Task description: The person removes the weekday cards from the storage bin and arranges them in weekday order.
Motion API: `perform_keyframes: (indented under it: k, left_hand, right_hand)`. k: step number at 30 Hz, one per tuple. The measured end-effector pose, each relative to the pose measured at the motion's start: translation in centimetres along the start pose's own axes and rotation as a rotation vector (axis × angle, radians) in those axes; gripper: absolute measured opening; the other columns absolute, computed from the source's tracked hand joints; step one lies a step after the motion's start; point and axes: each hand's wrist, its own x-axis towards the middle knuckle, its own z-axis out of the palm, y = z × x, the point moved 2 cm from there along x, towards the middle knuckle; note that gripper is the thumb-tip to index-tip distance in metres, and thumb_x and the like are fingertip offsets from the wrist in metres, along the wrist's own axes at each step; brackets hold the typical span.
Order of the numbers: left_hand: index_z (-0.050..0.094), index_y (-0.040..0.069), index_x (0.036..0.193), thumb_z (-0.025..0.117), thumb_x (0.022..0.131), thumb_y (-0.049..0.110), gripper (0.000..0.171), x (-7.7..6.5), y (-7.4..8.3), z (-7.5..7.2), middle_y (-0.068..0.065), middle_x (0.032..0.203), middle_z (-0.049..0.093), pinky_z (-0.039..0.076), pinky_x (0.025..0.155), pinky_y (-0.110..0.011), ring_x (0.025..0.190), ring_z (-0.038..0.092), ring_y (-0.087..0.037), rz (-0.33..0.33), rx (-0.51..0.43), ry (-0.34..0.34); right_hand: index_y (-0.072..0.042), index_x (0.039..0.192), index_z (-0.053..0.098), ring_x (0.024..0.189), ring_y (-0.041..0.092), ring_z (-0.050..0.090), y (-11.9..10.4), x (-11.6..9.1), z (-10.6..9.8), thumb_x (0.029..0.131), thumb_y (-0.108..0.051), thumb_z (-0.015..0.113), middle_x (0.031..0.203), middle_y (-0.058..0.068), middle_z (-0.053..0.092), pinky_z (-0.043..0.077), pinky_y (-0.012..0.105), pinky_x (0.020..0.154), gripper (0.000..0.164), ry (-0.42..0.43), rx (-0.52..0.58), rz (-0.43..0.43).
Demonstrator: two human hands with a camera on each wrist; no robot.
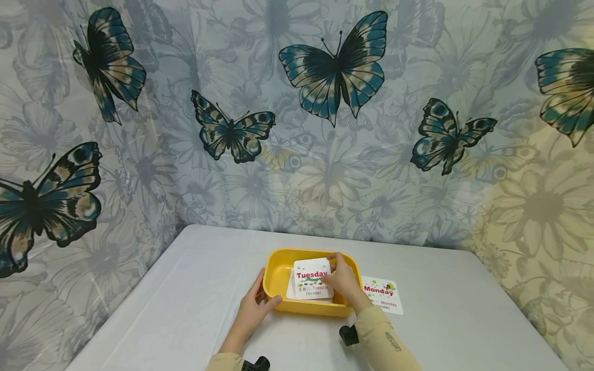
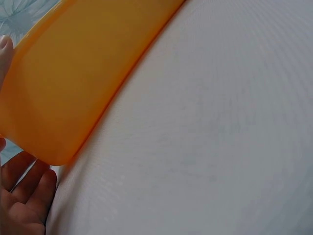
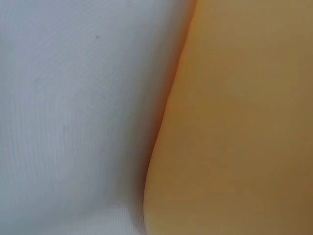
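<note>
A yellow plastic tray (image 1: 315,308) sits on the white table. My left hand (image 1: 252,308) holds its near left corner, thumb at the rim and fingers along the outer side. That orange-looking wall (image 2: 93,73) and my left fingers (image 2: 41,188) also show in the left wrist view. Inside the tray, my right hand (image 1: 347,282) pinches the right edge of a "Tuesday" card (image 1: 310,284). Another white card (image 1: 291,291) shows beneath it, mostly covered. In the right wrist view the tray wall (image 3: 234,122) fills the right side, with my right fingers out of sight.
Just right of the tray, a "Monday" card (image 1: 385,294) lies face up, partly hidden behind my right wrist. White cloth covers the table (image 1: 185,299). Behind it hangs a butterfly-patterned backdrop (image 1: 325,185).
</note>
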Motion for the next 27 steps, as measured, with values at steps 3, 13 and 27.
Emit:
perform_keyframes:
  k: [3,13,27]
  left_hand:
    - [0.024,0.016,0.148,0.071,0.082,0.03,0.082,0.0,0.0,0.0,-0.011,0.142,0.038,0.037,0.101,-0.04,0.124,0.042,-0.027,0.004,-0.001,-0.003]
    - [0.024,0.016,0.148,0.071,0.082,0.029,0.082,-0.1,0.1,0.0,-0.009,0.141,0.04,0.038,0.1,-0.038,0.124,0.043,-0.024,0.006,-0.021,-0.008]
    - [0.024,0.019,0.148,0.072,0.082,0.03,0.083,0.0,0.2,-0.2,-0.007,0.141,0.041,0.038,0.101,-0.036,0.123,0.043,-0.021,-0.012,-0.021,-0.007]
  right_hand:
    - [-0.004,0.125,0.043,0.071,0.021,0.046,0.0,-0.1,-0.1,0.078,0.002,0.071,0.086,0.011,0.049,0.04,0.029,0.06,0.055,0.005,0.049,-0.035]
    - [-0.002,0.128,0.041,0.078,0.024,0.049,-0.1,-0.8,-1.6,0.082,0.001,0.067,0.094,0.015,0.048,0.046,0.027,0.06,0.053,0.03,0.229,-0.063]
    - [-0.007,0.133,0.04,0.076,0.019,0.057,0.6,-2.6,-4.6,0.084,-0.006,0.068,0.097,0.014,0.048,0.052,0.028,0.064,0.056,0.049,0.359,-0.044]
